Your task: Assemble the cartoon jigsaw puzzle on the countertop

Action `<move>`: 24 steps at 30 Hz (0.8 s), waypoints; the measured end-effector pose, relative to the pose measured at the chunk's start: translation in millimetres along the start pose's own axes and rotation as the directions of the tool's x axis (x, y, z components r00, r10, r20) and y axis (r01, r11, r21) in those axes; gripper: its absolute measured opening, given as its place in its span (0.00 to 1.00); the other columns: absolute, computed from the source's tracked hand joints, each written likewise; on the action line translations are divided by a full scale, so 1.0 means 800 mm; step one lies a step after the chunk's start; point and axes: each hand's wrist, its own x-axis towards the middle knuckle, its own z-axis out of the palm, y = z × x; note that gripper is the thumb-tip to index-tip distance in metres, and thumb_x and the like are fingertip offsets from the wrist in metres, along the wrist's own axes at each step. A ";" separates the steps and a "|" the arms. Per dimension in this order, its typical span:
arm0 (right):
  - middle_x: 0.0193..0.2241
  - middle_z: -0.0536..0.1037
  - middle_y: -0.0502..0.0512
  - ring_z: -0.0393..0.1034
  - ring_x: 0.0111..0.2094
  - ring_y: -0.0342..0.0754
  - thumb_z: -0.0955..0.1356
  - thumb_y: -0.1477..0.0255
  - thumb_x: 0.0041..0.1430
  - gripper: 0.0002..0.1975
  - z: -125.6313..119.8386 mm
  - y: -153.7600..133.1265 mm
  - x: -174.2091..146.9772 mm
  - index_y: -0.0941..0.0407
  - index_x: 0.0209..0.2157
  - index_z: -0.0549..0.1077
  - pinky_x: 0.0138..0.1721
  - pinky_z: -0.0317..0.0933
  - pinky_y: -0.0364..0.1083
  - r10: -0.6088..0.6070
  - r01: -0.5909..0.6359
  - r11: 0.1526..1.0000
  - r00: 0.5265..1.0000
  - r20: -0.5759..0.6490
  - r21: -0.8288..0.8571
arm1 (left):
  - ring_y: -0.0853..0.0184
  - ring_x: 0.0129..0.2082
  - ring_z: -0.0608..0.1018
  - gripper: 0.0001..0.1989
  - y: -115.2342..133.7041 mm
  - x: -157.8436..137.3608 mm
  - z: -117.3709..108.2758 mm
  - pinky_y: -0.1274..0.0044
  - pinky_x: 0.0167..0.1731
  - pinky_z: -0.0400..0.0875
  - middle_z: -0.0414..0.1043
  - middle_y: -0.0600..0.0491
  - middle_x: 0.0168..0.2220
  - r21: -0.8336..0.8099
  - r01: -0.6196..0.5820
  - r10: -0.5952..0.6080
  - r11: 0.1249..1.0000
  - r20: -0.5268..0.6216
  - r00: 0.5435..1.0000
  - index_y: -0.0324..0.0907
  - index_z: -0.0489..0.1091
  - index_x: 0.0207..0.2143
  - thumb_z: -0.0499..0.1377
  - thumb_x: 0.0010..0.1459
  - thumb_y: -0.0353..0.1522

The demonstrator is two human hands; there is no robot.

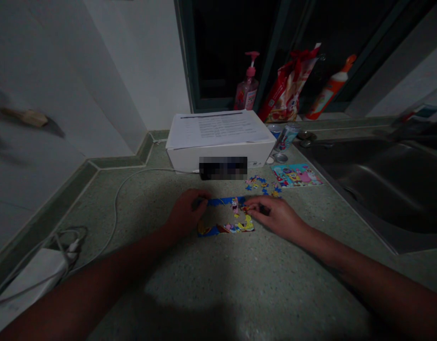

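A: Nearest stuff?
B: White block (30, 279) with cables, near left on the counter (204, 279).
A: Puzzle?
B: Part-built jigsaw (227, 229), counter middle, between both hands; border mostly laid, centre mostly bare.
A: Grips?
B: Left hand (188, 208): fingers curled at its far left corner, thumb near index; can't tell if anything's pinched. Right hand (275, 213): fingertips close together at its right edge; can't tell if they've got a piece.
A: Beyond?
B: Loose pieces (263, 183) far right of the jigsaw, picture card (297, 176) right of those. Then white box (222, 154), papers on top; pink pump bottle (246, 92) behind.
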 end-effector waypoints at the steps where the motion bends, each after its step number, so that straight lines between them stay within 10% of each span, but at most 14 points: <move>1: 0.36 0.85 0.54 0.79 0.33 0.49 0.71 0.71 0.63 0.10 0.001 -0.001 0.000 0.51 0.45 0.83 0.37 0.73 0.50 -0.002 0.002 1.000 1.000 0.004 0.003 | 0.59 0.45 0.81 0.10 -0.001 0.000 0.000 0.64 0.51 0.77 0.81 0.49 0.43 0.001 -0.002 0.002 1.000 -0.003 1.000 0.44 0.78 0.43 0.58 0.63 0.30; 24: 0.35 0.83 0.51 0.76 0.35 0.48 0.69 0.72 0.67 0.10 0.001 -0.018 0.006 0.50 0.47 0.81 0.37 0.68 0.48 -0.076 0.094 0.985 0.989 0.124 -0.146 | 0.56 0.45 0.82 0.08 0.002 0.000 -0.001 0.60 0.53 0.77 0.82 0.49 0.43 -0.011 -0.015 0.015 1.000 -0.010 1.000 0.47 0.78 0.41 0.59 0.63 0.31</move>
